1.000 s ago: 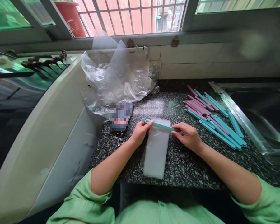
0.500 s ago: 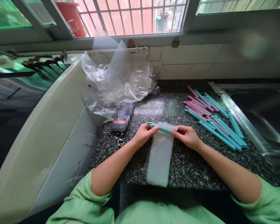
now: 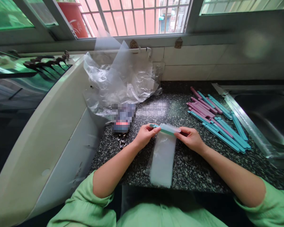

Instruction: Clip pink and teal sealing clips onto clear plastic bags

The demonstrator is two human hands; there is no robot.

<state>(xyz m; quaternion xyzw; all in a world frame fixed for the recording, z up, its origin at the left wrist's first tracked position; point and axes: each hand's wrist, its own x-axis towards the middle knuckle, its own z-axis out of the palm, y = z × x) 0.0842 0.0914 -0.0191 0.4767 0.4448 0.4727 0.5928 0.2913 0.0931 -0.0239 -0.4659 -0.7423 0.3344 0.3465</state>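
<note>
A teal bag sealing clip point(image 3: 167, 131) lies across the upper end of a long, clear plastic bag point(image 3: 162, 160) with whitish contents. The bag's folded edge stands up just above the clip. My left hand point(image 3: 145, 135) is closed on the clip's left end, thumb and fingers pinching it. At the other end my right hand point(image 3: 190, 137) pinches the clip together with the bag's edge. The lower part of the bag hangs toward the counter's front edge. To the right lies a loose pile of pink and teal sealing clips point(image 3: 213, 116).
Crumpled clear plastic bags point(image 3: 123, 78) lie at the back left. Near them are a blurred dark package point(image 3: 124, 118) and a beaded string point(image 3: 122, 142). A metal sink point(image 3: 236, 104) borders the speckled counter point(image 3: 191, 170) on the right; a pale appliance point(image 3: 68, 132) stands left.
The lower end of the bag has shifted slightly right and up. Both hands keep nearly the same place and grip on the clip.
</note>
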